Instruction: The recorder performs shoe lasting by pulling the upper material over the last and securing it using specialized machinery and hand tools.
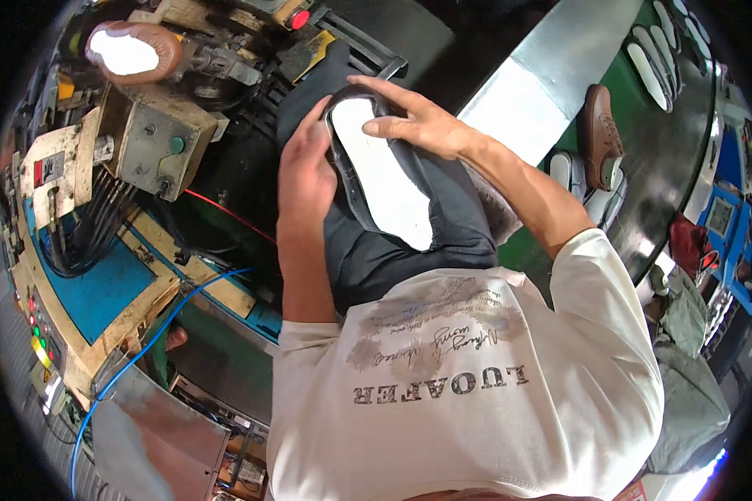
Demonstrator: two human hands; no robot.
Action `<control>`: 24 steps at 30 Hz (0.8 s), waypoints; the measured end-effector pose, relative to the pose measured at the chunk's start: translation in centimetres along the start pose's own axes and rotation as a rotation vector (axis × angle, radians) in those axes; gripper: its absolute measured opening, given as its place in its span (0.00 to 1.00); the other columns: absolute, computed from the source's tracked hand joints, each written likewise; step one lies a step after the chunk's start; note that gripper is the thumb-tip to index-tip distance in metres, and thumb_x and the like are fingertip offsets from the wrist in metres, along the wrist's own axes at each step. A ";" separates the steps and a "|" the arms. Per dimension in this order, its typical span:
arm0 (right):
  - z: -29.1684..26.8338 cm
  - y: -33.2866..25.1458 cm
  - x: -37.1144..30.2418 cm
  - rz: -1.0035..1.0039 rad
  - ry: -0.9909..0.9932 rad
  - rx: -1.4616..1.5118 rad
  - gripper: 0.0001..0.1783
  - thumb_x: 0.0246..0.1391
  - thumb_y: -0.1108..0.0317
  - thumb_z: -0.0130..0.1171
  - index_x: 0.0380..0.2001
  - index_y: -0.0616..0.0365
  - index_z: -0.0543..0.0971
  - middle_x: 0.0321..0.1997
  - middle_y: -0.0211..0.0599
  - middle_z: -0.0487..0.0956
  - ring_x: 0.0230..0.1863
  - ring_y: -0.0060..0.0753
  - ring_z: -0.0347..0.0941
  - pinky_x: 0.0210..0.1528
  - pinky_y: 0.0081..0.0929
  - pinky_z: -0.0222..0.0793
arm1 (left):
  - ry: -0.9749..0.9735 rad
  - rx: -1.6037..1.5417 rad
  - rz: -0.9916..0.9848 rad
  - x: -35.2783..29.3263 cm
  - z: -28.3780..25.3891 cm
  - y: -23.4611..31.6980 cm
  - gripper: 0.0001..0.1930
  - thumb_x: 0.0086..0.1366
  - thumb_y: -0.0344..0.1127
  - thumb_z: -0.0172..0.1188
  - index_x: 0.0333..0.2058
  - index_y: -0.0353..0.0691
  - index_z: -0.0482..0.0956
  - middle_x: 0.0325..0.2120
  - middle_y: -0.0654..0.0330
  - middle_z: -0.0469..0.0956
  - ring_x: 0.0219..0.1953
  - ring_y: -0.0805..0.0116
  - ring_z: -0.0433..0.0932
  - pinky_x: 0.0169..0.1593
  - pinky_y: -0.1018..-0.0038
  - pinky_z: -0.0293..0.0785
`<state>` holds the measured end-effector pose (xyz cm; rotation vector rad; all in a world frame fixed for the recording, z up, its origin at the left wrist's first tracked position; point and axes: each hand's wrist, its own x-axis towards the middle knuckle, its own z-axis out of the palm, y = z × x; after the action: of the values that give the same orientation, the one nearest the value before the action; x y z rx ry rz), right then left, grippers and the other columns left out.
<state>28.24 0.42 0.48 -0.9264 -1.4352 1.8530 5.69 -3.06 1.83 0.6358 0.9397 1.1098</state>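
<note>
A black shoe upper [361,188] lies sole side up over my lap, its toe pointing away from me. The white insole board [384,179] covers its underside. My right hand [422,123] grips the toe end from the right, with the thumb pressed on the white board and the fingers over the far edge. On the other side, my left hand [307,171] is wrapped along the left edge near the toe; it is slightly blurred and its fingertips are partly hidden.
A brown shoe upper [138,53] with a white underside sits in the machine at upper left. A grey control box [160,138] with a green button stands below it. On the green conveyor [656,159] at right are a brown shoe [602,138] and several white-soled shoes [648,71].
</note>
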 end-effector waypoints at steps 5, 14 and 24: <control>0.1 0.9 -0.8 0.003 -0.044 0.171 0.47 0.69 0.50 0.69 0.83 0.44 0.60 0.73 0.48 0.72 0.74 0.44 0.67 0.76 0.41 0.68 | 0.034 0.030 0.082 -1.6 0.3 -3.3 0.33 0.82 0.43 0.59 0.77 0.33 0.64 0.71 0.48 0.72 0.72 0.58 0.71 0.75 0.61 0.66; 1.1 1.7 -0.6 0.074 0.064 0.204 0.51 0.68 0.49 0.70 0.85 0.46 0.55 0.78 0.55 0.68 0.75 0.48 0.69 0.76 0.43 0.70 | 0.225 0.578 0.175 -0.4 1.8 -3.9 0.25 0.80 0.33 0.59 0.69 0.31 0.67 0.63 0.49 0.75 0.65 0.60 0.73 0.71 0.61 0.69; 0.2 -0.7 -9.6 0.427 -0.019 -0.143 0.46 0.64 0.62 0.64 0.83 0.55 0.61 0.75 0.58 0.74 0.72 0.44 0.72 0.77 0.41 0.66 | -0.057 0.431 -0.186 -8.4 -0.4 -3.7 0.50 0.73 0.30 0.68 0.83 0.33 0.43 0.80 0.42 0.54 0.81 0.53 0.55 0.82 0.61 0.53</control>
<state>33.55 -7.32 2.72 -1.3768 -1.4817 2.0806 5.81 -12.24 1.21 0.9044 1.1754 0.7225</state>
